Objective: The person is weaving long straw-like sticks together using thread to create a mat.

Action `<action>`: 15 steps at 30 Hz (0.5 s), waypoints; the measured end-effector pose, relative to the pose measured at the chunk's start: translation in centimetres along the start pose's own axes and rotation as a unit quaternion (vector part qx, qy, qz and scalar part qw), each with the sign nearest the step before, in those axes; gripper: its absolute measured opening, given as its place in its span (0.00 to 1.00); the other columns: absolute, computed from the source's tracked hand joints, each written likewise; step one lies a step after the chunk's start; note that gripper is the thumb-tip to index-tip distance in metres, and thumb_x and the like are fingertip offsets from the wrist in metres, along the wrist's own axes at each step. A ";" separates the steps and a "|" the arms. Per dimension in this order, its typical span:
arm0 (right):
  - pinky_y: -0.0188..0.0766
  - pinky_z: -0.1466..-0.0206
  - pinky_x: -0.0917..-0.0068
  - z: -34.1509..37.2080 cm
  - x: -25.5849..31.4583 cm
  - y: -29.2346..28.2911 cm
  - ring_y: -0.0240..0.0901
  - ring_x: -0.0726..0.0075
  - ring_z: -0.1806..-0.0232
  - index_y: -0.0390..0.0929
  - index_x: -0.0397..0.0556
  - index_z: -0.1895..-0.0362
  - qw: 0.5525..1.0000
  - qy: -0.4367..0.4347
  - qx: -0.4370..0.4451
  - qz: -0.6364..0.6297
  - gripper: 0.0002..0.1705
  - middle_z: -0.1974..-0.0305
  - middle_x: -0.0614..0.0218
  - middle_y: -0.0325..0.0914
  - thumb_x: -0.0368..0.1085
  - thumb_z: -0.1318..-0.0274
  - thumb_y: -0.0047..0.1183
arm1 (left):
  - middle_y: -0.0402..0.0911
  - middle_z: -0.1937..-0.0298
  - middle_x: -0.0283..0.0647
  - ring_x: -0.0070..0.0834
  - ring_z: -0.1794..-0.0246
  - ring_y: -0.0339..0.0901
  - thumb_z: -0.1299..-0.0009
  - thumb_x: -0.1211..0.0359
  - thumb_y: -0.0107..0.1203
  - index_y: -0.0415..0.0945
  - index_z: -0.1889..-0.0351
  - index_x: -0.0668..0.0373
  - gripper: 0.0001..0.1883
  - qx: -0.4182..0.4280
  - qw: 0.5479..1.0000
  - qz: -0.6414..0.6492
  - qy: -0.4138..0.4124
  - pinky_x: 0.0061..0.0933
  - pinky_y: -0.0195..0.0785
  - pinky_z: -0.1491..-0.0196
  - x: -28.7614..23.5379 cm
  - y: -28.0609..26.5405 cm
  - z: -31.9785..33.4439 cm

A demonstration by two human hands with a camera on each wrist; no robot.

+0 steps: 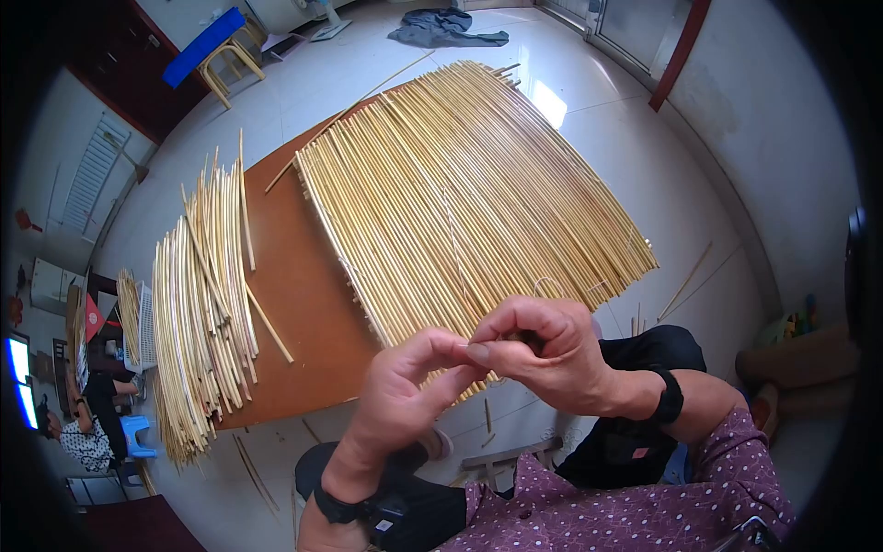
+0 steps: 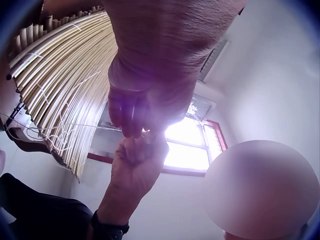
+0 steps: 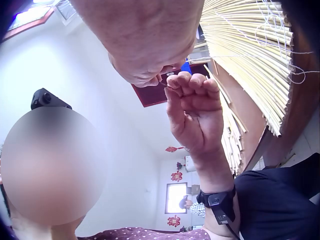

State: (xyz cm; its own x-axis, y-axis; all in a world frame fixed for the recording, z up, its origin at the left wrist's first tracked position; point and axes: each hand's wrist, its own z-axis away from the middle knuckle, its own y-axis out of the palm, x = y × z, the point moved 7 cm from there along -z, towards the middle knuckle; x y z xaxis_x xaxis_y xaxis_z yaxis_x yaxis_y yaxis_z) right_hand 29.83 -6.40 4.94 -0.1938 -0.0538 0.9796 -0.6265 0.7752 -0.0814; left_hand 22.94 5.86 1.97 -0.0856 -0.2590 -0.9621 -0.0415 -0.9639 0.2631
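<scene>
In the head view my left hand (image 1: 405,391) and right hand (image 1: 552,359) meet fingertip to fingertip over the near edge of a mat (image 1: 441,193) of straw-coloured stalks laid side by side. Each hand pinches between thumb and forefinger. A thin white string (image 2: 90,125) runs from the mat's edge to the joined fingers in the left wrist view. What lies right between the fingertips is mostly hidden; a thin dark sliver shows there in the right wrist view. More white string (image 3: 272,27) lies in loose loops along the mat's edge.
The mat rests on a brown table (image 1: 294,304), beside a pile of loose stalks (image 1: 207,285) on the left. Cut stalks (image 1: 685,281) lie on the floor at the right. Farther off are a blue-topped stool (image 1: 207,46), dark cloth (image 1: 446,28) and a seated person (image 1: 87,437).
</scene>
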 end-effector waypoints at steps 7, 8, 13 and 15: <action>0.72 0.75 0.86 0.2 -0.5 0.3 0.75 0.82 0.76 0.78 0.38 0.69 0.981 0.091 -0.015 -0.173 0.03 0.76 0.69 0.78 0.26 0.45 0.59 | 0.80 0.60 0.39 0.24 0.57 0.78 0.31 0.78 0.54 0.76 0.60 0.65 0.04 -0.001 0.998 0.044 0.046 0.25 0.72 0.52 0.6 0.4 -0.4; 0.72 0.76 0.86 0.1 -0.2 0.1 0.76 0.81 0.77 0.77 0.37 0.69 0.986 0.072 -0.023 -0.151 0.03 0.76 0.68 0.78 0.25 0.45 0.58 | 0.80 0.59 0.40 0.24 0.58 0.78 0.32 0.78 0.54 0.76 0.60 0.65 0.04 -0.016 0.994 0.096 0.048 0.25 0.72 0.52 0.7 0.3 -0.4; 0.67 0.80 0.83 -0.2 1.1 -0.2 0.72 0.81 0.81 0.78 0.45 0.68 0.994 -0.085 -0.055 0.038 0.06 0.79 0.71 0.76 0.28 0.52 0.63 | 0.80 0.59 0.40 0.24 0.56 0.77 0.32 0.78 0.55 0.76 0.61 0.64 0.03 -0.034 0.990 0.124 0.054 0.25 0.71 0.51 0.8 0.0 -0.5; 0.66 0.81 0.79 0.0 3.5 0.0 0.72 0.74 0.82 0.77 0.47 0.71 0.955 -0.215 -0.063 0.193 0.08 0.79 0.69 0.73 0.28 0.57 0.63 | 0.81 0.58 0.40 0.24 0.55 0.77 0.32 0.78 0.55 0.76 0.61 0.64 0.04 -0.047 0.992 0.100 0.055 0.25 0.71 0.50 1.1 -0.4 -0.4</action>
State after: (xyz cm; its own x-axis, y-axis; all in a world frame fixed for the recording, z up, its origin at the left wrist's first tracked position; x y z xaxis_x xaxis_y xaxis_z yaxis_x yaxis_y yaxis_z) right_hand 29.08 -6.59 8.37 -0.7009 0.0189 0.7130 -0.3556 0.8573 -0.3723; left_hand 23.28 5.96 0.80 0.0267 -0.4454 -0.8949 0.0592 -0.8930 0.4462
